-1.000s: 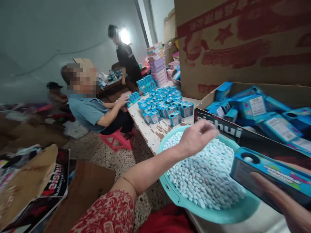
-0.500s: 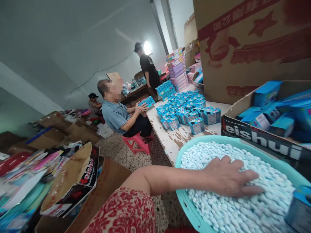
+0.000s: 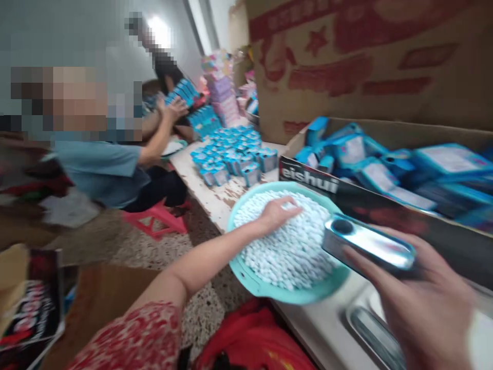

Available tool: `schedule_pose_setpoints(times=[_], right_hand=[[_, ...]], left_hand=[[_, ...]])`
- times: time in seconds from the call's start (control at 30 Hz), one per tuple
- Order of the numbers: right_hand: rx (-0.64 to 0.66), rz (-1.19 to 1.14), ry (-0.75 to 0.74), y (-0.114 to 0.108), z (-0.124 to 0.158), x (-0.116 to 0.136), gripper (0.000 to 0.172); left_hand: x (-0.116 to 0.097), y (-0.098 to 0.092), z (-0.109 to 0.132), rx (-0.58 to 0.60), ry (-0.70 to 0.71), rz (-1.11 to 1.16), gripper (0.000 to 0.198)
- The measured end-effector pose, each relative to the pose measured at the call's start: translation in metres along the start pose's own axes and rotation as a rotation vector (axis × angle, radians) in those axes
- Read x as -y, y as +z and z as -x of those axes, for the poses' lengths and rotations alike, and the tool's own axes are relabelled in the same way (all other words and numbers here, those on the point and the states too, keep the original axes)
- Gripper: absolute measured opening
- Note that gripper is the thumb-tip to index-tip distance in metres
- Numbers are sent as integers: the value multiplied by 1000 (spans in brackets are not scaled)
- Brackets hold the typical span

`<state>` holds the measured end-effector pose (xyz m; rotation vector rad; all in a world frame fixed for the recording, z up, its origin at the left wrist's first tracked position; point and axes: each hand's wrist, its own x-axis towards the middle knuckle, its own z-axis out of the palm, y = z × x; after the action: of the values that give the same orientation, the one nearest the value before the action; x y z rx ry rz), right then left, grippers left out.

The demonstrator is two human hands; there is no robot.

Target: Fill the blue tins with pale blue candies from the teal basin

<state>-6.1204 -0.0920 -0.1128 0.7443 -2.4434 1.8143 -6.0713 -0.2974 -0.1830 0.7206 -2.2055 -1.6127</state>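
My left hand (image 3: 280,213) reaches into a turquoise basin (image 3: 246,285) filled with small, pale blue-white oval pieces (image 3: 285,257). Its fingers are curled, thumb and forefinger forming a loop, down among the pieces; what they hold is hidden. To the right, my right hand (image 3: 431,293) grips a small blue box (image 3: 370,244) with a dark round hole near one end of its top face. This box is tilted over the basin's right rim, and motion blurs it. Beyond the basin, many similar blue boxes (image 3: 231,149) stand grouped on the worn white table (image 3: 223,203).
An open carton (image 3: 308,174) of jumbled blue boxes borders the basin on the right, before a tall cardboard box (image 3: 346,67). A metal tray (image 3: 373,329) lies at the near right. At left, a co-worker (image 3: 100,169) on a pink stool (image 3: 157,221) handles blue boxes.
The view has swung right and down. My left hand's spread fingers have curled in the pieces. My right hand has come into view with the blue box. The co-worker's hands have risen with their boxes.
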Motion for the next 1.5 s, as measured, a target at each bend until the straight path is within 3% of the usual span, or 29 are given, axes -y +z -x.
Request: schedule_pose_setpoints(times=[0.13, 0.2, 0.27, 0.4, 0.53, 0.93, 1.2, 1.4, 1.5], right_hand=[[58, 18, -5, 13, -1, -7, 37], [85, 54, -28, 23, 0, -9, 37], [88, 92, -74, 32, -1, -6, 35], [162, 166, -235, 48, -10, 8, 29], [205, 228, -246, 56, -22, 18, 26], [241, 305, -312, 51, -36, 21, 27], [256, 245, -243, 43, -42, 7, 28], [322, 259, -308, 36, -40, 22, 22], [274, 252, -315, 36, -39, 25, 21]], left_hand=[[-21, -12, 1, -73, -329, 678, 27], [-40, -19, 1, -35, -373, 923, 29], [-60, -24, 3, 5, -313, 1047, 30], [-89, -21, 1, -93, -214, 1036, 33], [-93, -16, -6, -197, -194, 1012, 37], [-92, -8, -17, -169, -53, 857, 34], [-96, 5, -19, -130, -96, 829, 37], [-107, 6, -7, -148, -29, 808, 36], [-106, 10, -6, -183, 4, 830, 33]])
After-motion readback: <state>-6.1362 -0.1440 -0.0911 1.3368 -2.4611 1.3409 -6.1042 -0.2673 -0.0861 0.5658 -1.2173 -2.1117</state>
